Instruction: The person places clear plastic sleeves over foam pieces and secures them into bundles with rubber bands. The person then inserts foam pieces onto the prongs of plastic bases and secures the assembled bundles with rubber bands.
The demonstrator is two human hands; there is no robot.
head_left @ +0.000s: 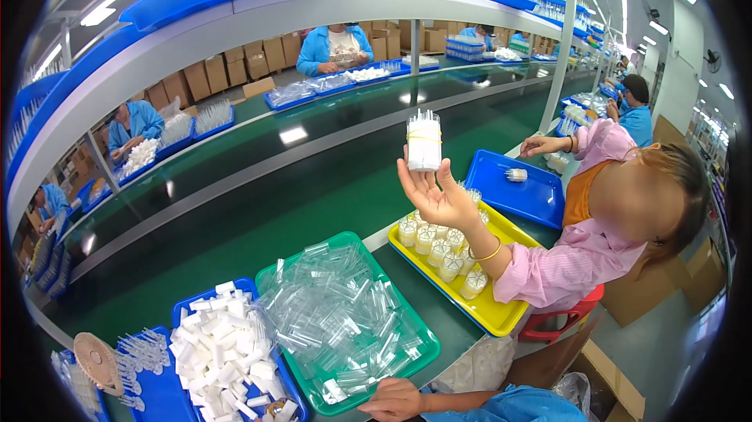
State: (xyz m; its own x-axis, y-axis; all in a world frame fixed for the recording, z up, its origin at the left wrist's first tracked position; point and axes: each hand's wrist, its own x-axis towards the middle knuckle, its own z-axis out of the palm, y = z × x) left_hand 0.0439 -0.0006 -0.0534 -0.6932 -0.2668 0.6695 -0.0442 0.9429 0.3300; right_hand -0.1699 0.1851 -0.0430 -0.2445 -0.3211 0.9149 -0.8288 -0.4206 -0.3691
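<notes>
A bright blue sleeve (513,406) is worn on the right arm, the cloth plain in tone and gathered into loose, soft creases. The sleeve is cut off by the lower rim of the view, so its full length cannot be told. Beyond its edge the slim forearm (458,401) is left bare, as is the right hand (395,400), by which a compact, rounded outline is shown, its finger details only partly made out.
</notes>
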